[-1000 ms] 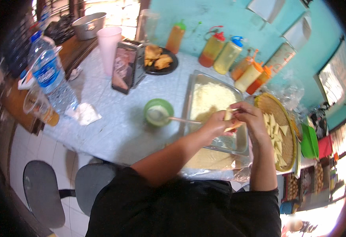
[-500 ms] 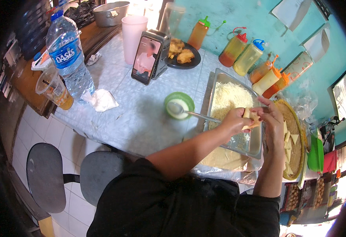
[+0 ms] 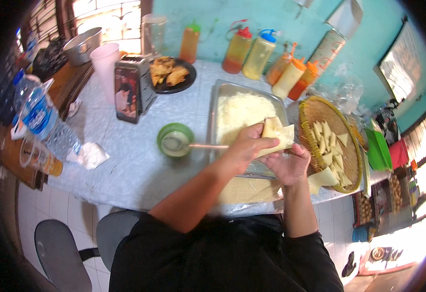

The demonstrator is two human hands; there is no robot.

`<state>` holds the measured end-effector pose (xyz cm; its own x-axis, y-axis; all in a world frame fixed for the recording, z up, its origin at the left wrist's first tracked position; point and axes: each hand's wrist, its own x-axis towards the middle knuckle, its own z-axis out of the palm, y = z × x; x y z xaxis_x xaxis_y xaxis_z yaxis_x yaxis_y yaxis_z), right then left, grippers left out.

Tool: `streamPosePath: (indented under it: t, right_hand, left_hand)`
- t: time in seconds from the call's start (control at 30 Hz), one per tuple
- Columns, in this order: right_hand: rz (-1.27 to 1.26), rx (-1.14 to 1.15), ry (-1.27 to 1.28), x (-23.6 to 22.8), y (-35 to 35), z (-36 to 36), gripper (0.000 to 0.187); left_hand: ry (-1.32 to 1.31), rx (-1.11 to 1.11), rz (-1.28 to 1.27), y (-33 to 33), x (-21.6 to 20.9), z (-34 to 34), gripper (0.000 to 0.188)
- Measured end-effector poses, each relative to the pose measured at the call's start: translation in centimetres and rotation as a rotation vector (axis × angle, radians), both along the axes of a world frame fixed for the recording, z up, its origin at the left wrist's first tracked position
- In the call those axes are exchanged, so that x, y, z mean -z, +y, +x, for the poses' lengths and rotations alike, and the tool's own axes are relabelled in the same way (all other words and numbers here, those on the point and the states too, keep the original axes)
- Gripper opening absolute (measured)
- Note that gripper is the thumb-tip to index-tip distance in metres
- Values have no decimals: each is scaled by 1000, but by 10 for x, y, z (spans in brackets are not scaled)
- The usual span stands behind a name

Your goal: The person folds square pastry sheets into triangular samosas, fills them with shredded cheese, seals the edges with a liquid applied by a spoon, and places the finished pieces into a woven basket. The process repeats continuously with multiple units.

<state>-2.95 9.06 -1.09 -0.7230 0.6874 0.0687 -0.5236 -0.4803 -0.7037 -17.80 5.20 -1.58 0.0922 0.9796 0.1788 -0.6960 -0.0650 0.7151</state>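
Observation:
Over the metal tray [image 3: 215,109] of pale shreds that look like grated cheese [image 3: 242,109], my left hand [image 3: 246,148] grips a partly folded pastry wrapper [image 3: 277,134], thumb on top. My right hand [image 3: 289,163] is palm up just below it, fingers spread and near the wrapper's lower edge; whether they touch is unclear. A green bowl [image 3: 161,134] with white paste stands left of the tray, a spoon [image 3: 205,146] resting in it. To the right, a woven basket [image 3: 310,109] holds several folded triangular pastries [image 3: 337,160].
A loose wrapper sheet [image 3: 322,180] lies by the basket's near edge, and a flat stack of sheets [image 3: 247,190] lies before the tray. Sauce bottles [image 3: 259,56] line the wall. A phone [image 3: 127,92], pink cup [image 3: 106,65], plate of fried food [image 3: 191,80] and water bottle [image 3: 42,117] stand leftward.
The view has swung right, bringing more of the basket into sight. The wrapper in my left hand now shows a broader, upright folded shape. My right hand has dropped from beside it to below, palm turned up.

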Motion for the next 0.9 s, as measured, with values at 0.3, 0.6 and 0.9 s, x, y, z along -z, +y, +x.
streamPosePath:
  t: [0.3,0.6,0.9]
  right_hand:
    - [70,303,-249,2,-5,-3,59]
    - [369,444,-375,3,-3,-6,48]
    - [488,504,-384,-3,-6,-11,40]
  left_hand:
    - [186,60,25,5,8,1,36]
    - [194,-32,-38,-1,4,5,29]
    - [75,-33,-83,0,7,6,30]
